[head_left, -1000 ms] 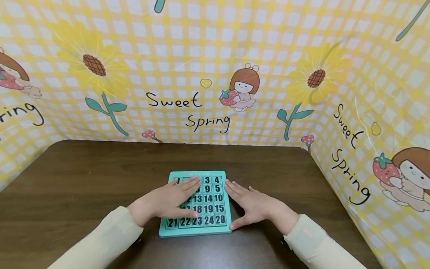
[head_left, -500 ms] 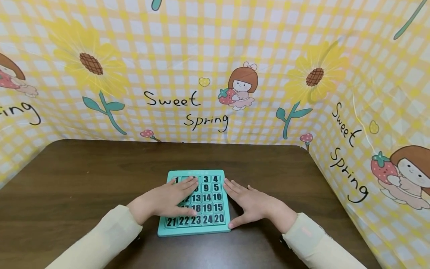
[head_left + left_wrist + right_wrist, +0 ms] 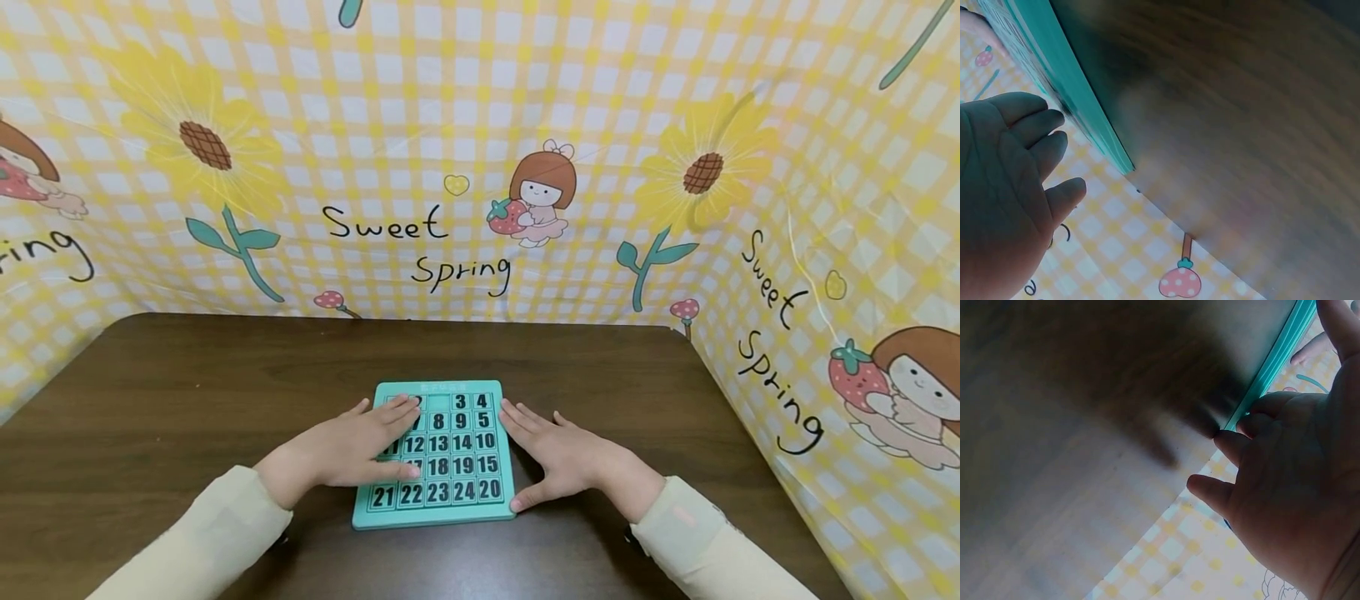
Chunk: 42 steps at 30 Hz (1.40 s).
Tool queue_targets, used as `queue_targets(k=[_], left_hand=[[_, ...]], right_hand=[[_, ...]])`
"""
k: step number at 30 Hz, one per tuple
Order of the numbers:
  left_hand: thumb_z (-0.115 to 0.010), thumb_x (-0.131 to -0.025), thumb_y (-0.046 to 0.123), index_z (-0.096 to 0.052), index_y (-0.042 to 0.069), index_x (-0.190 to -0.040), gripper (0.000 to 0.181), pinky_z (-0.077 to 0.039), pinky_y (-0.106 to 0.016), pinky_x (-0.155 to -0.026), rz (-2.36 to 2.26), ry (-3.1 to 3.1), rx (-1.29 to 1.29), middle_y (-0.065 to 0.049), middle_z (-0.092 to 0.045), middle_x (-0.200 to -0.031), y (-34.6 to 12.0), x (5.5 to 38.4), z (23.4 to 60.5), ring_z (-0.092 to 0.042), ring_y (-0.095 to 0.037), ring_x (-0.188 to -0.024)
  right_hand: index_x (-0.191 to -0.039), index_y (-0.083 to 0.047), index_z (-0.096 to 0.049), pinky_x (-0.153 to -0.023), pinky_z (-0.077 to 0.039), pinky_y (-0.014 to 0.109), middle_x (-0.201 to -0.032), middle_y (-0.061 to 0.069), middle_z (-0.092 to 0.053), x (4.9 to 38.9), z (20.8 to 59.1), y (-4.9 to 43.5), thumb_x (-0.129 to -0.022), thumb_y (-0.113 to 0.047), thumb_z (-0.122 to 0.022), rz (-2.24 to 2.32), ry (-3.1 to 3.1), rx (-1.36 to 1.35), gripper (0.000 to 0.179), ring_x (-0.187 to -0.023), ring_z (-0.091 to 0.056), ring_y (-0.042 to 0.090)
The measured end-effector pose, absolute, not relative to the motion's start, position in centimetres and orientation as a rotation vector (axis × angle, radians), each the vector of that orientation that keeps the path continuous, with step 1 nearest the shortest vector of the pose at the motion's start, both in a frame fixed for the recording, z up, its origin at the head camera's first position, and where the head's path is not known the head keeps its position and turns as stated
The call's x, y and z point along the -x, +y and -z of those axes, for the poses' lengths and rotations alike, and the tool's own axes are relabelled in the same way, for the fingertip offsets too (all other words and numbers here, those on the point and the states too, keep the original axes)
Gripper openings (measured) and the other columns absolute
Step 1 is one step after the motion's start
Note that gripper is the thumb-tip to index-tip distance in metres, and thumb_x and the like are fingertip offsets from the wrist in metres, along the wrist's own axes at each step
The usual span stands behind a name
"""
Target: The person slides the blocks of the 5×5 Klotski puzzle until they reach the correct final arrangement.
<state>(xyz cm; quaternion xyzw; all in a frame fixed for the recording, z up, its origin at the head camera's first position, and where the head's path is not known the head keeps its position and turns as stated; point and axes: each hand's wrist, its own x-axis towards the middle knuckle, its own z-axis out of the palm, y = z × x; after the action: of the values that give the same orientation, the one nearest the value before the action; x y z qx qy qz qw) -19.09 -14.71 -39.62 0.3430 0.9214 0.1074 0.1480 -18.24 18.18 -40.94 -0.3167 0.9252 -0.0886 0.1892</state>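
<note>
A teal number slide puzzle [image 3: 462, 467] lies flat on the table, its numbered tiles in a square frame. My left hand [image 3: 337, 450] reaches over its left part with fingers extended, fingertips at the tile marked 2 [image 3: 419, 402]. Beneath that hand several left-column tiles are partly or wholly hidden. A bare slot [image 3: 440, 402] shows in the top row between the 2 and the 3. Along the puzzle's right side, my right hand [image 3: 573, 458] rests its straight fingertips and thumb against the frame. In the right wrist view, those fingers [image 3: 1232, 447] meet the teal edge [image 3: 1272, 369].
The dark brown wooden table [image 3: 225, 367] extends around the puzzle. A yellow checked cloth [image 3: 480, 108] printed with flowers and lettering rises behind the table and at both sides.
My left hand has moved left, and the 2 tile has slid left with it, leaving the bare slot on its right. The right hand stays against the frame.
</note>
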Motion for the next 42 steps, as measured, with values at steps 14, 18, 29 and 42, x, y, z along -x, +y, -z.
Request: queue_targets(k=[14,18,29,42], left_hand=[[-0.044,-0.093,0.071,-0.022,0.013,-0.159,0.091,-0.015,-0.061,-0.122,-0.244,2.627,-1.084,-0.003,-0.015,-0.168,-10.3,20.0,39.5,-0.011,-0.023,-0.156],[-0.045,-0.094,0.070,-0.021,0.014,-0.160,0.090,-0.014,-0.059,-0.122,-0.222,2.610,-1.081,-0.001,-0.014,-0.168,-9.2,20.3,39.4,-0.010,-0.020,-0.156],[-0.043,-0.091,0.075,-0.021,0.018,-0.160,0.092,-0.012,-0.056,-0.124,-0.158,2.591,-1.020,0.002,-0.015,-0.168,-8.6,20.5,39.7,-0.010,-0.018,-0.156],[-0.048,-0.091,0.073,-0.024,0.013,-0.159,0.094,-0.014,-0.059,-0.122,-0.260,2.617,-0.968,-0.003,-0.019,-0.167,-11.1,20.0,39.4,-0.014,-0.024,-0.156]], right_hand=[[-0.161,-0.017,-0.006,-0.118,-0.017,0.066,-0.169,-0.002,0.003,18.1,41.1,18.1,-0.079,-0.074,-0.064,0.261,2.605,0.891,0.116,-0.157,-0.004,0.022],[-0.161,-0.017,-0.006,-0.118,-0.017,0.066,-0.169,-0.002,0.003,18.0,41.1,18.0,-0.079,-0.074,-0.064,0.259,2.602,0.891,0.116,-0.157,-0.004,0.023],[-0.161,-0.017,-0.004,-0.119,-0.017,0.065,-0.169,-0.003,0.005,18.2,41.3,18.0,-0.079,-0.074,-0.065,0.242,2.609,0.898,0.117,-0.157,-0.003,0.022],[-0.161,-0.017,-0.005,-0.119,-0.018,0.065,-0.169,-0.002,0.003,18.3,41.2,18.2,-0.079,-0.073,-0.065,0.247,2.622,0.887,0.117,-0.157,-0.005,0.022]])
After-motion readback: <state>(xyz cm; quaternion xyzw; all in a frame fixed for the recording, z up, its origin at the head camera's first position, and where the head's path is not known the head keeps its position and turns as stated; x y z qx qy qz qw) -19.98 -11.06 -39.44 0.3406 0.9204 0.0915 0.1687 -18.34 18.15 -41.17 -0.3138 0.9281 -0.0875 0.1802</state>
